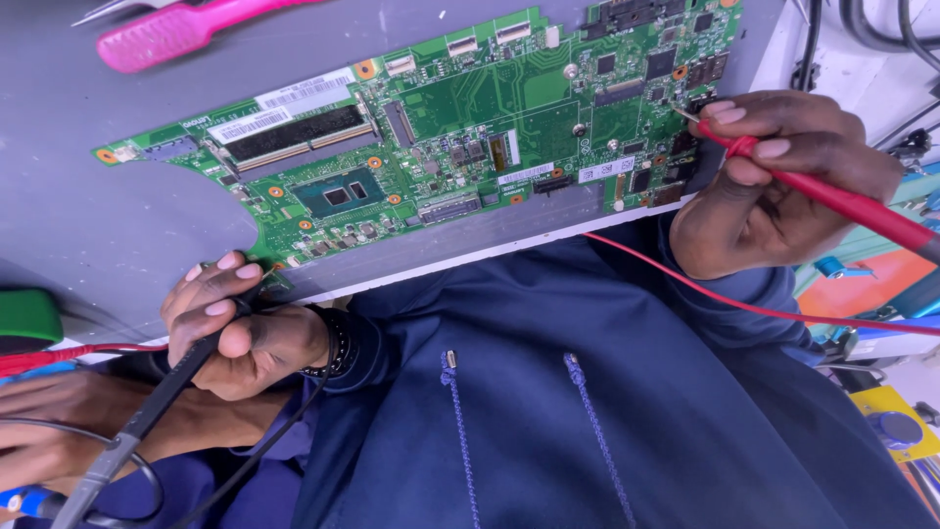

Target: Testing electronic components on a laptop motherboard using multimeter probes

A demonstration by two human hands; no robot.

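Gripped black probe (147, 416) in left hand (240, 333), red probe (832, 201) pinched in right hand (774, 181), both tips touching green circuit board (441, 137) on grey surface (117, 225).

Pink brush (181, 27) lies at top left of grey bench top (88, 225), well apart from the work. Green object (27, 315) at left edge, partly cut off. Yellow object with blue round knob (896, 426) at lower right. Black cables (862, 24) hang at top right. Orange and teal items (862, 279) at right, too blurred to identify.
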